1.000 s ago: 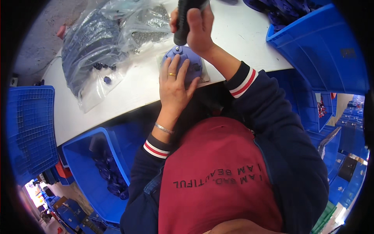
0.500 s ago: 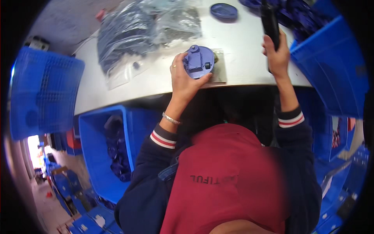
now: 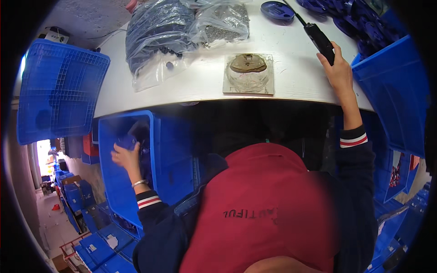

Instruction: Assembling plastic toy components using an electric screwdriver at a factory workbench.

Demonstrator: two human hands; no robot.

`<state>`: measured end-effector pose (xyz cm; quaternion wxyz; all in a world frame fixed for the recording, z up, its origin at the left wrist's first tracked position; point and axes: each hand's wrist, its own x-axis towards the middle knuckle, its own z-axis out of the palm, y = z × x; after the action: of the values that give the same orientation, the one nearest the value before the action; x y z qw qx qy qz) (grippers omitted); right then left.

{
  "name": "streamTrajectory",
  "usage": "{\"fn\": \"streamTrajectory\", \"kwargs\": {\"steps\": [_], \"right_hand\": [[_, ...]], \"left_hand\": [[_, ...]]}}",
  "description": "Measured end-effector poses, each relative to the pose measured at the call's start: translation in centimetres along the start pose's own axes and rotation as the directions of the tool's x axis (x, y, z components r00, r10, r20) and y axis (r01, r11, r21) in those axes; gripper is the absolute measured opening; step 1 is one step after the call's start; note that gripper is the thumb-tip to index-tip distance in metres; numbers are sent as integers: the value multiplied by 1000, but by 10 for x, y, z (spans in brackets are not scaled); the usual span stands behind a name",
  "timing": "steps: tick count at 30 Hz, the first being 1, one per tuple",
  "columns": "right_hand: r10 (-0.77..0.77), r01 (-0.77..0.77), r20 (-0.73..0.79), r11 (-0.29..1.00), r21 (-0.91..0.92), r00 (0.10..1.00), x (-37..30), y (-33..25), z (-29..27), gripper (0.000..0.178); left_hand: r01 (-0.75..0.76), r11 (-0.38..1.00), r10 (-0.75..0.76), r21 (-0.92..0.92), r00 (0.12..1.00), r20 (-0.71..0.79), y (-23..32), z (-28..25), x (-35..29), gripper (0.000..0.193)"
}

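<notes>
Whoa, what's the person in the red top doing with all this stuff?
The person's left hand is down in a blue bin, beside dark parts; it's too blurry to tell whether it grips one. The right hand holds a black power screwdriver above the white table. On the table are a square plate bearing a brown rounded piece and plastic bags.

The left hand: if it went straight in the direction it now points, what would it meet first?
The left hand would probably first meet the blurred purple part just ahead, inside the blue bin. Depth is unclear; they may already touch.
</notes>
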<state>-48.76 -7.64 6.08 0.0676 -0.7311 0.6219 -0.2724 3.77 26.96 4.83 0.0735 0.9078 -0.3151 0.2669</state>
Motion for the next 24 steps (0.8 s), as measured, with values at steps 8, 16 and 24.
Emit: {"fn": "streamTrajectory", "kwargs": {"steps": [8,16,24], "right_hand": [[-103,113,74,982,-148,992,8,-5,27,59],[137,-134,-12,936,-324,990,32,21,28,59],[28,-23,2,847,-531,1000,56,8,26,53]], "left_hand": [[-478,760,480,-441,870,-115,128,45,62,60],[-549,614,646,-568,763,-39,224,95,92,49],[-493,547,571,-677,811,-130,238,83,92,42]]}}
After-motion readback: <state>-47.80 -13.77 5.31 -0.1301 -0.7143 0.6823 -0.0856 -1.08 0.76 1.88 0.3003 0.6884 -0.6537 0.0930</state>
